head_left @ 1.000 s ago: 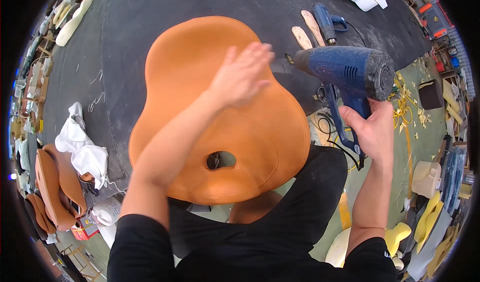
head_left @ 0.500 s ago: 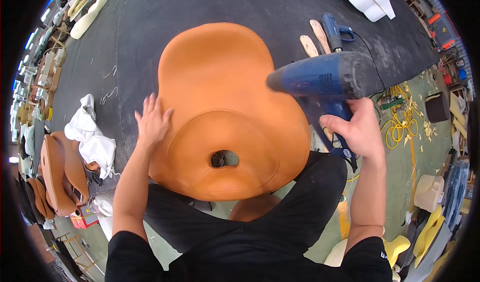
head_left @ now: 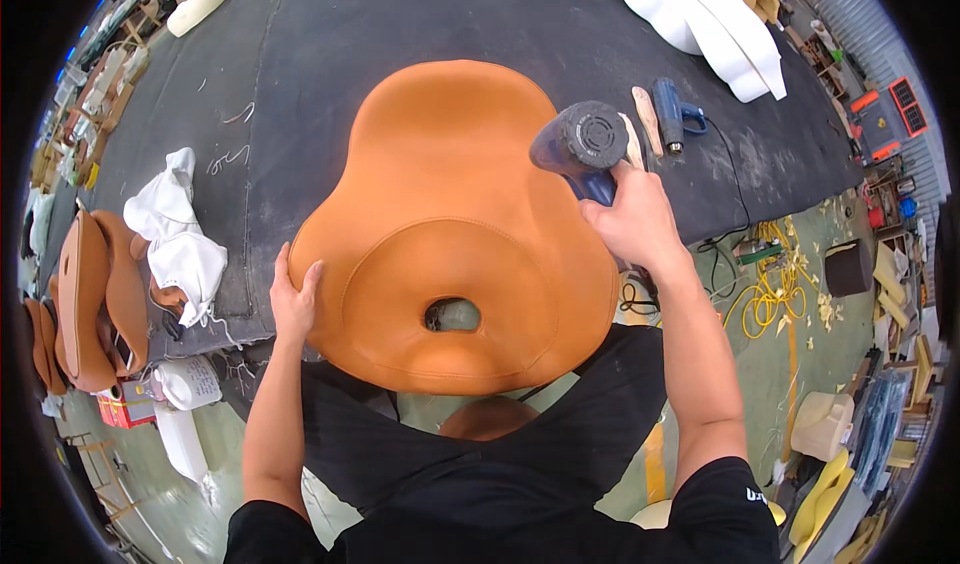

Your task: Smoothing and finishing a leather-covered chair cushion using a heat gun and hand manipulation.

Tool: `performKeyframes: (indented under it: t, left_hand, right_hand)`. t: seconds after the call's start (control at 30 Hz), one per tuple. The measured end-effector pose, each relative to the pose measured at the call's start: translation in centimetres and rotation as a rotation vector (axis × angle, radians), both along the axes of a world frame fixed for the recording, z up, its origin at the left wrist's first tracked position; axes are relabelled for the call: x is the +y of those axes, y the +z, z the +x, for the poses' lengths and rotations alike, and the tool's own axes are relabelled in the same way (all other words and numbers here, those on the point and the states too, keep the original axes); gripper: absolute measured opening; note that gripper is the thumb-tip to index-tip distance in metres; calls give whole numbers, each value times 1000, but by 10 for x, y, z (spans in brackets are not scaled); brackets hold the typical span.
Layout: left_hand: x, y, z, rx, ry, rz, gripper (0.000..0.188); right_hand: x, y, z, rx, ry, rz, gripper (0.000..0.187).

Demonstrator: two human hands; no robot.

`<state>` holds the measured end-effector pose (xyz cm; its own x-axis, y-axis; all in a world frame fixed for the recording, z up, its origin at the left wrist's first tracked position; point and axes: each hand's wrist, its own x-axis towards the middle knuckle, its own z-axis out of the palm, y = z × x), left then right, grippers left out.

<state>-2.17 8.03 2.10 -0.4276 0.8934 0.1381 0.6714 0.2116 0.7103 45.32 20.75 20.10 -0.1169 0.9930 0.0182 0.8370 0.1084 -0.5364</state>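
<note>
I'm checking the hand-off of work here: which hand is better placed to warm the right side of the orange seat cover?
Right. The right hand already grips the blue heat gun over that side of the seat cover; the left hand is holding the cover's left edge.

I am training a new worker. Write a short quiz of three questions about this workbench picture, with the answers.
1. True or false: the right hand holds a blue heat gun.
2. Where does the left hand rest? A) on the white cloth B) on the left edge of the orange leather seat C) on the floor
3. Fill in: a second heat gun lies on the ____ table mat.

Key: 1 true; 2 B; 3 black.
</note>
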Motion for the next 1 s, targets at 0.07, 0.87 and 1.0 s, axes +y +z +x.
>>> performKeyframes:
  t: [0.07,0.87,1.0]
  left_hand:
    - [0,-3,-1,-8,19,11,77]
    - [170,30,230,434,-857,103,82]
    - [216,24,301,689,-1167,265,85]
  right_hand:
    - [7,5,-4,61,101,-53,45]
    - [-23,3,74,35,-238,275,28]
    - [-42,-7,123,193,-404,212,22]
